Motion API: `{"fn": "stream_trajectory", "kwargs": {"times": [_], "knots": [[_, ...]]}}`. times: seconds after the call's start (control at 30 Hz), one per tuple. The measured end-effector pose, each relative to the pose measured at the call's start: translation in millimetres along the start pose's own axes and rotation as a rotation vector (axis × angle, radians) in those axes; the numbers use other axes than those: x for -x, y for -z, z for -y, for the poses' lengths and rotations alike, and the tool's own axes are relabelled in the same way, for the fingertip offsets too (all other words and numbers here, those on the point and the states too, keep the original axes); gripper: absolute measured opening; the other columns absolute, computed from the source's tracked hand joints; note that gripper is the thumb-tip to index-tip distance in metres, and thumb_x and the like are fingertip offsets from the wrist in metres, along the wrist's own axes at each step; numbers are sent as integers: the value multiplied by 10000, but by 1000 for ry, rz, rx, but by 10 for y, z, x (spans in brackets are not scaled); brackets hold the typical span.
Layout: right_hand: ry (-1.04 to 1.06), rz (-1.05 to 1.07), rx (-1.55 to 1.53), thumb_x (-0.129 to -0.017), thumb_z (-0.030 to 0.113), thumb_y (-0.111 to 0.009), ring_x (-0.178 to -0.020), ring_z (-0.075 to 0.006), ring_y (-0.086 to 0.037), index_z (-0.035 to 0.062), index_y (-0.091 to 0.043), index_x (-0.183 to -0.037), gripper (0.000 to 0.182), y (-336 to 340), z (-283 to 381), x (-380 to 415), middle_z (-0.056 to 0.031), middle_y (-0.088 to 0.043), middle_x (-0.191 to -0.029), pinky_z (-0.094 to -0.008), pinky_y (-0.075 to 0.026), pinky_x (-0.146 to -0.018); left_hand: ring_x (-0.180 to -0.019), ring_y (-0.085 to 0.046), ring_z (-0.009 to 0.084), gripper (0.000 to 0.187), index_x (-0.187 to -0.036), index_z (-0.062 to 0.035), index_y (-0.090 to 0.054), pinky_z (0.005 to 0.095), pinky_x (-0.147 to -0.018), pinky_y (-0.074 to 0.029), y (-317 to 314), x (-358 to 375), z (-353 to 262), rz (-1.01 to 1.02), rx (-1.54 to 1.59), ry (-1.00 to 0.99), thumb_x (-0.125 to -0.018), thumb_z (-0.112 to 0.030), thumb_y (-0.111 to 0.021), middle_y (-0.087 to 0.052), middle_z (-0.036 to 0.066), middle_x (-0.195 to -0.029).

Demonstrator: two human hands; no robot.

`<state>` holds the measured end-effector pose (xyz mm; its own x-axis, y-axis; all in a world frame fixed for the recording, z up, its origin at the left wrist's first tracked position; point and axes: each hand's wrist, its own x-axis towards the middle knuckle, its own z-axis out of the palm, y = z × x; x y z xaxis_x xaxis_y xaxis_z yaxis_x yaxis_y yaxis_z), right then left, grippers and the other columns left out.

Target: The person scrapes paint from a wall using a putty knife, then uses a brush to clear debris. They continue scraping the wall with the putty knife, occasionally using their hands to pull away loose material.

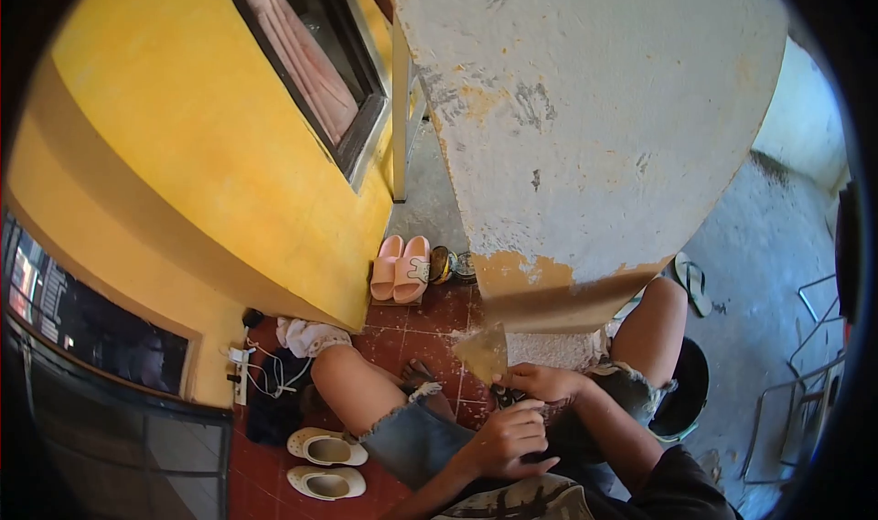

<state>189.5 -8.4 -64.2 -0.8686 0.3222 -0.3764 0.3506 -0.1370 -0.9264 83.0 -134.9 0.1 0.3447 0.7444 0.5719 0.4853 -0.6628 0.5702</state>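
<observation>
My right hand (549,383) is closed on a scraper with a broad, dusty blade (485,353) that points up and to the left. Part of its dark handle (506,396) shows below the fingers. Just under it, my left hand (510,439) is held close to the right wrist. Its fingers are loosely curled and its thumb stands apart, with nothing visible between them. Both hands are above my lap, between my bent knees. In front rises a whitish wall (594,145) with scuffed patches. Along its lower edge the coating is gone and a tan layer (526,278) shows.
Pink slides (400,269) stand by the yellow wall (229,145). Cream shoes (326,465) and a power strip (240,378) with white cables lie at left on the red tiles. A black bucket (688,387) is beside my right knee. Metal frames (791,401) stand farther right.
</observation>
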Motion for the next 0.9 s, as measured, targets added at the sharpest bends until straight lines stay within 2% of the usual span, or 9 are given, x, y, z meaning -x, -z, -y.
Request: {"fn": "stream_trajectory", "kwargs": {"times": [0.13,0.2,0.27,0.37,0.47,0.53,0.63,0.77,0.9], "knots": [[-14,-272,12,-1045,368,-430,-720,-184,-649,-24,-605,-1008,431,103,37,171,-150,-681,-870,-354,-521,-678,-804,-649,262,161,-710,-80,-608,456,-803,-542,-92,336,9,-249,367,138,-845,-153,-654,-575,35,-695],[-38,-341,29,-1042,343,-440,-619,-227,-657,-23,-569,-1049,389,29,245,306,-157,-669,-797,-373,-531,-642,-793,-632,258,207,-816,-86,-623,458,-801,-533,-235,572,240,-801,899,773,-939,-243,-568,-582,30,-737],[-57,-440,129,-1006,316,-518,-592,-249,-661,-13,-539,-1104,344,-8,391,393,-171,-643,-757,-370,-532,-635,-833,-612,254,325,-976,-90,-618,446,-811,-519,-282,490,570,-951,1049,950,-1009,-377,-471,-605,43,-840],[77,-431,253,-929,214,-595,-800,-335,-678,-22,-510,-1150,335,-14,236,474,-234,-628,-867,-422,-524,-745,-1024,-611,264,463,-1157,-86,-586,436,-907,-498,-389,213,975,-809,1546,1018,-1006,-501,-447,-642,72,-1060],[422,-490,481,-893,129,-596,-979,-390,-634,-37,-472,-1271,431,144,120,377,-263,-621,-981,-457,-492,-837,-1218,-546,270,586,-1264,-80,-555,451,-1007,-452,-457,-54,1243,-660,1798,748,-982,-576,-423,-616,90,-1246],[168,-414,281,-913,147,-601,-736,-156,-603,-10,-459,-1313,453,228,137,351,-90,-622,-857,-324,-495,-659,-1232,-561,273,588,-1276,-99,-568,476,-1056,-420,-575,-142,1547,-649,1773,611,-974,-584,-430,-635,96,-1253],[219,-366,79,-970,159,-573,-699,-115,-590,11,-402,-1397,483,246,199,233,-46,-604,-812,-283,-491,-615,-968,-689,287,459,-1070,-83,-672,457,-935,-508,-585,-192,1829,-652,1922,578,-989,-495,-487,-725,119,-904],[161,-407,-75,-1010,175,-540,-646,-88,-521,24,-369,-1429,477,87,21,15,-14,-557,-798,-243,-447,-568,-847,-702,273,412,-1095,-113,-659,451,-831,-546,-608,-209,1899,-982,1839,526,-1000,-471,-481,-723,73,-900],[219,-575,65,-978,196,-593,-637,-88,-489,-3,-386,-1413,521,-28,25,-86,-30,-549,-766,-256,-428,-576,-781,-707,274,382,-1197,-138,-602,443,-761,-567,-607,-82,1995,-903,1943,427,-1017,-442,-457,-712,75,-895]]}}
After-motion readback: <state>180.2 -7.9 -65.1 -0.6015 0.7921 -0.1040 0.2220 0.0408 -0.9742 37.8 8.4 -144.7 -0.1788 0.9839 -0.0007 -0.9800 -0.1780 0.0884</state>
